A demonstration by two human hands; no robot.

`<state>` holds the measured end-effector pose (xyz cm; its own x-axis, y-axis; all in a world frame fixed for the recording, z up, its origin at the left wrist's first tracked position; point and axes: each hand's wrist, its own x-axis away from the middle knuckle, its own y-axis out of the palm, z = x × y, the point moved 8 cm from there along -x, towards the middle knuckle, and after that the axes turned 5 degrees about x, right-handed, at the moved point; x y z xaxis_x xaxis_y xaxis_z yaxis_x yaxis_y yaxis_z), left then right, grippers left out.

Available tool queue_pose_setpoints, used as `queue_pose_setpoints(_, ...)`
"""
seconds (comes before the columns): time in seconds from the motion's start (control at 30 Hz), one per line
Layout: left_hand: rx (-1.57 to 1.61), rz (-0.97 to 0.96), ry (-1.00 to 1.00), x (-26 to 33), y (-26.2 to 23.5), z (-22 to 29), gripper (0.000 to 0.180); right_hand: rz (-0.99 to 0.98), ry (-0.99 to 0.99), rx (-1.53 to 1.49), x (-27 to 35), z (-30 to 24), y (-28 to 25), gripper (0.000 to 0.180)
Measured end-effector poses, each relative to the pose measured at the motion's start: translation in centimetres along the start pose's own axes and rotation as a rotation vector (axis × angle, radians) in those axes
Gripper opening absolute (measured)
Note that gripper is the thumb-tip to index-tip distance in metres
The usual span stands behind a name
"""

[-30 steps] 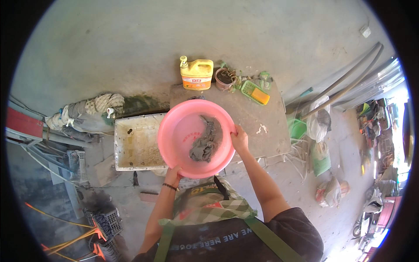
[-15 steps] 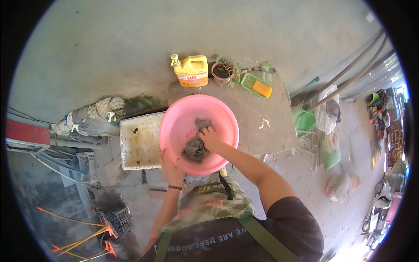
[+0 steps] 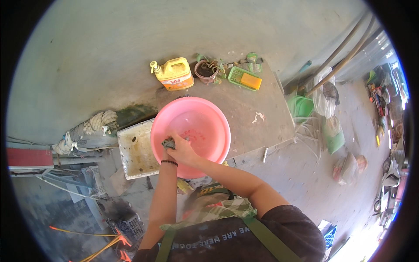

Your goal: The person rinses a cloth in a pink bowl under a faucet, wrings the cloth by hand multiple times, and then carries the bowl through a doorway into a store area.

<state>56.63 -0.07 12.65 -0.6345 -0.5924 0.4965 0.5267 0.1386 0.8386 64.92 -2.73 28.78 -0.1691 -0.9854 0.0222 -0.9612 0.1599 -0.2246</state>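
Observation:
Over the left side of a pink basin, my two hands are pressed together around a bunched grey cloth. My right hand is closed on it, its forearm slanting in from the lower right. My left hand, with a dark bead bracelet at its wrist, is closed on the same cloth and partly covered by the right. Only a small wad of the cloth shows past the fingers. The basin has a reddish pattern on its bottom and rests partly on a grey tabletop.
Left of the basin is a stained white sink. Along the wall stand a yellow pump jug, a potted plant and a green tray holding a yellow sponge. Plastic bags hang at the right.
The grey cloth, spread in the basin before, is now gathered up between both hands. My right hand moved left to join the left hand, which left the basin's rim.

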Motion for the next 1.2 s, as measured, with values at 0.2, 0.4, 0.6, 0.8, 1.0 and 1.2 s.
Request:
queue_pose_setpoints(0.2,-0.178,0.099,0.055,-2.8,-4.2,2.4,0.036,-0.072,0.046,0.288,-1.1,-0.6,-0.9,0.030)
queue_pose_setpoints(0.4,-0.397,0.529,0.261,1.5,4.2,0.8,0.035,-0.012,0.158,0.538,-3.2,6.1,-4.0,0.031)
queue_pose_setpoints(0.6,-0.817,0.546,0.319,4.5,5.1,1.5,0.055,0.186,0.337,0.452,-3.2,14.5,-7.0,0.033)
queue_pose_setpoints(0.8,-0.764,0.581,0.372,5.5,-1.0,0.7,0.068,0.065,0.192,0.920,-0.9,13.4,-6.0,0.050)
queue_pose_setpoints(1.0,-0.741,0.522,0.186,4.0,-3.3,-0.6,0.066,0.107,0.157,0.811,-0.9,13.9,-5.9,0.061)
queue_pose_setpoints(1.2,0.043,0.216,-0.108,2.0,0.9,-2.9,0.048,-0.022,0.214,0.025,-0.8,5.4,-0.6,0.054)
